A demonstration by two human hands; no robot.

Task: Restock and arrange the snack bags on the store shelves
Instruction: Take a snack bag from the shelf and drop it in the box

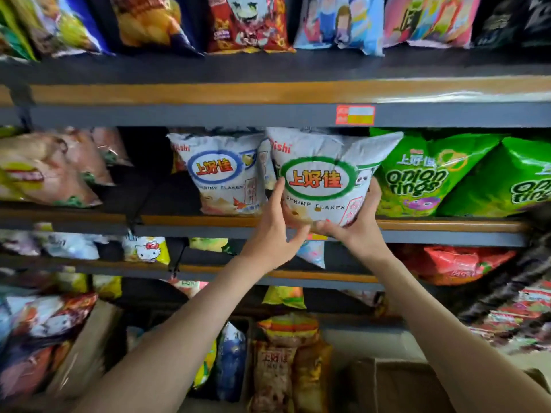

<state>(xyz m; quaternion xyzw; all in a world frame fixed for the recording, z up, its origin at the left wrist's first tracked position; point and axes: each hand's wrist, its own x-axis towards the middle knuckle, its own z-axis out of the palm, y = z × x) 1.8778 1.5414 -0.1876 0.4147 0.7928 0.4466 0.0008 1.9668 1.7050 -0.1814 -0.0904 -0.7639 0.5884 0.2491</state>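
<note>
White and crinkly, the plastic shrimp-flakes bag [320,180] with the green oval label stands upright between both hands, its bottom edge at the orange-trimmed grey shelf lip [179,219]. The left hand [272,231] grips its lower left side, fingers running up the edge and thumb curled beneath. The right hand [359,226] clasps the lower right corner, thumb laid across the front, fingers wrapped behind. Just left of the left hand stands a matching white bag with a blue oval label [222,177]; just right of the right hand lean bright green onion-rings bags [417,177].
</note>
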